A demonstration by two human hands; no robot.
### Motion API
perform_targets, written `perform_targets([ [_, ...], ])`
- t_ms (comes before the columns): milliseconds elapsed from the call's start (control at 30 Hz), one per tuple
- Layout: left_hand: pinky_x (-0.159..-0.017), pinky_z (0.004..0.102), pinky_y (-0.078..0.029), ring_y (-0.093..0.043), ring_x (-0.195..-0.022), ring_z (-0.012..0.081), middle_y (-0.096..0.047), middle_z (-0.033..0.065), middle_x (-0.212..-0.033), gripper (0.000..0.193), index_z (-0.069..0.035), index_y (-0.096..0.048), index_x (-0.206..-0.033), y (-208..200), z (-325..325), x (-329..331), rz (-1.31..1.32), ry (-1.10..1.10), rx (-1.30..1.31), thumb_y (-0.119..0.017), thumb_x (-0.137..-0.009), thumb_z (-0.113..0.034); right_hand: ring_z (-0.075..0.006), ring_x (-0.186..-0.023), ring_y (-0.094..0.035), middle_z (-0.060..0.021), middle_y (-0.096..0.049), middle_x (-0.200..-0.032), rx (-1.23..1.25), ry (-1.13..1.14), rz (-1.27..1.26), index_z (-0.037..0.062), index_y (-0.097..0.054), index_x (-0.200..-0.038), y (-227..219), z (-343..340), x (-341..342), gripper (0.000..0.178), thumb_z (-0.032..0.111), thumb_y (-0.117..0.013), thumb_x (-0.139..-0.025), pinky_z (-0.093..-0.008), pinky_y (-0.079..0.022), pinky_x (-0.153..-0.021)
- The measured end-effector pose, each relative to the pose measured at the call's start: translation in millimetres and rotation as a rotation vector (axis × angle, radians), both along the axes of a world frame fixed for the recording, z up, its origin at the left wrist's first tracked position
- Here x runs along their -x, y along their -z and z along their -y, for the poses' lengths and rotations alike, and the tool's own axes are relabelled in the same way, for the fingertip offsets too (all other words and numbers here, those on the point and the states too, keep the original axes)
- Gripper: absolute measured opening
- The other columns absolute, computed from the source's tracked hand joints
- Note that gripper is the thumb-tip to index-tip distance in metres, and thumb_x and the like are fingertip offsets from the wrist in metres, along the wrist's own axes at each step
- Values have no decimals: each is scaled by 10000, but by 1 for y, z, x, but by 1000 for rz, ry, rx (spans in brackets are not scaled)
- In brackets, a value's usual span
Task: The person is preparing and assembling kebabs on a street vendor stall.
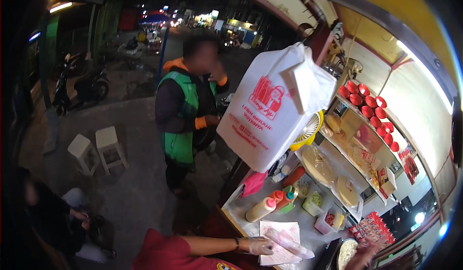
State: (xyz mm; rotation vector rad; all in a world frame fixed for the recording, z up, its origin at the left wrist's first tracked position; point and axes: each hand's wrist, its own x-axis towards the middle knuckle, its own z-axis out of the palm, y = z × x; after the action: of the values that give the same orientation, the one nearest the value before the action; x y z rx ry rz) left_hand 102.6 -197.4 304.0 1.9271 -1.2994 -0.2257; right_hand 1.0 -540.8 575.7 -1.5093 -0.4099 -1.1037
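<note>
My left hand [259, 246], in a clear plastic glove with a dark band at the wrist, reaches across the metal counter [241, 222]. Its fingers close at the left end of a long pale roll in thin wrapping [292, 245], which lies slantwise on white printed paper sheets [284, 229]. At the lower right, my right hand [362, 256] is blurred beside a round pan with something pale in it [347, 254]; its finger position is unclear. Behind the paper stand a cream sauce bottle with a pink cap [261, 209] and red and green sauce bottles [288, 197].
A large white printed plastic bag [270, 111] hangs over the counter's far side. Tubs of greens [313, 201] and red filling [330, 219] stand near stacked flatbreads [318, 166]. A person in a green vest [183, 106] stands outside; another sits lower left near two stools [111, 142].
</note>
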Motion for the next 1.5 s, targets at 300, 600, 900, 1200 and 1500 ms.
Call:
perform_targets([
  [300,-1076,474,-480,-604,-1276,379,-632,228,-1342,646,-44,-597,-1363,-50,113,-75,310,-168,-373,-744,-852,-411,-138,-676,-512,-123,-619,-913,308,399,132,54,-134,-1665,-67,50,74,826,502,-509,-1081,-256,-446,-569],
  [600,-1104,500,-450,-599,-1240,400,-640,212,-1289,495,-30,-654,-1246,-2,135,-88,298,-72,-383,-725,-804,-243,-218,-812,-563,-210,-664,-1144,-307,571,-169,72,-354,-1566,-121,89,138,742,460,-647,-1007,-314,-489,-652],
  [900,-1063,454,-507,-639,-1240,355,-648,201,-1355,714,-47,-618,-1318,-8,169,-89,181,51,-509,-823,-685,-308,-184,-655,-522,-200,-675,-1012,-165,745,-163,14,-291,-1581,-122,193,182,706,421,-566,-1074,-295,-458,-584],
  [1200,-951,487,-540,-678,-1125,391,-714,206,-1096,631,-16,-541,-1332,-37,143,-77,86,-111,55,-765,-775,-210,-118,-627,-513,-145,-664,-1011,-207,829,-161,59,-212,-1635,-133,203,117,751,448,-541,-1083,-235,-418,-511],
  [1500,-871,498,-524,-634,-1004,418,-611,194,-1068,532,-24,-506,-1289,-25,110,-71,20,-390,686,-761,-856,-199,-49,-686,-430,-8,-615,-1030,-142,785,-105,137,-419,-1576,-101,156,33,591,387,-582,-1066,-190,-374,-598],
])
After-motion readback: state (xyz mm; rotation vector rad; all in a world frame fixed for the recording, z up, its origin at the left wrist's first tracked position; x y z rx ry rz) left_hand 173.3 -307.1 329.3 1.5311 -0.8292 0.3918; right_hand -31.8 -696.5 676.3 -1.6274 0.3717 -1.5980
